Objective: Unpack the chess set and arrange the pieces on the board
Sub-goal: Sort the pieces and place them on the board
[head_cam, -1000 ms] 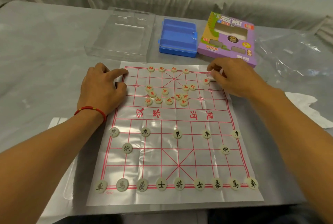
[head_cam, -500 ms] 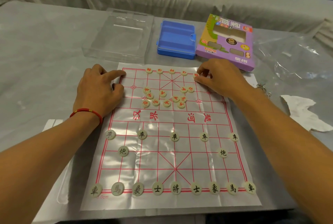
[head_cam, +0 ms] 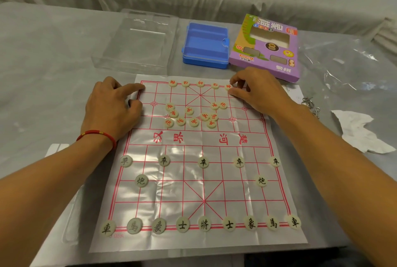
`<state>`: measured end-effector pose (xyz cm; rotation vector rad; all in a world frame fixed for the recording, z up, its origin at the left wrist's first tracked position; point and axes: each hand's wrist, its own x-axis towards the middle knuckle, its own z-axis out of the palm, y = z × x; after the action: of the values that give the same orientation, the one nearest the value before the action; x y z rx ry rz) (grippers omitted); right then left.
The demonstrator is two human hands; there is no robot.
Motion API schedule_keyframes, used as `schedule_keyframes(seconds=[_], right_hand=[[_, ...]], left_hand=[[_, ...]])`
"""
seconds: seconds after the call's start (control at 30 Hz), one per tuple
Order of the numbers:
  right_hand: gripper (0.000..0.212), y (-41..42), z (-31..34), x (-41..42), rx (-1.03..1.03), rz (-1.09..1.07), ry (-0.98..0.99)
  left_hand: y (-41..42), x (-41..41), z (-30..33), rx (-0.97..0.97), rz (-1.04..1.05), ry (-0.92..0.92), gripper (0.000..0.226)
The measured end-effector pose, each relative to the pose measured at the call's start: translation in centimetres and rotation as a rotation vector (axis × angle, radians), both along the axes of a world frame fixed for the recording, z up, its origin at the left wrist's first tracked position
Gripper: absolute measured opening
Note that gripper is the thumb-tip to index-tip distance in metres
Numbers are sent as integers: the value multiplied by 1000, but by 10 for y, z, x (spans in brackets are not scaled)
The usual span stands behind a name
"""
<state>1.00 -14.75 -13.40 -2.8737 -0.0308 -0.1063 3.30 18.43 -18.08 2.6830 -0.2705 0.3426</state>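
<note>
While the left hand (head_cam: 111, 105) presses the board (head_cam: 193, 180) flat-fingered, the right hand (head_cam: 255, 90) pinches a red-lettered piece (head_cam: 228, 87).

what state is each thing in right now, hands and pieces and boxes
left hand: fingers pressing the board corner
right hand: pinching a red piece on the far row
black pieces: arranged in place
loose red pieces: clustered, unplaced
blue case: lid off
clear lid: lying apart

Board sheet (head_cam: 199, 183) lies centre table; a row of pieces (head_cam: 204, 224) lines its near edge, loose pieces (head_cam: 191, 116) cluster far half. Behind it, clear tray (head_cam: 137, 41) left, case (head_cam: 205, 48) middle, box (head_cam: 266, 46) right.
</note>
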Motion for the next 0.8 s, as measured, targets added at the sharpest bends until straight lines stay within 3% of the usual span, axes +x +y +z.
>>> schedule_keyframes(seconds=[0.33,0.5,0.6,0.8], right_hand=[[37,0,-1,3,-22,4,6],[36,18,3,4,-36,157,-130],[40,34,-3,9,-149,267,-90],[40,35,-10,9,-250,285,-6]], left_hand=[[0,0,-1,1,-3,-3,40],[0,-1,1,-4,0,1,40],[0,-1,1,-5,-2,1,40],[0,-2,1,-15,-6,-4,40]])
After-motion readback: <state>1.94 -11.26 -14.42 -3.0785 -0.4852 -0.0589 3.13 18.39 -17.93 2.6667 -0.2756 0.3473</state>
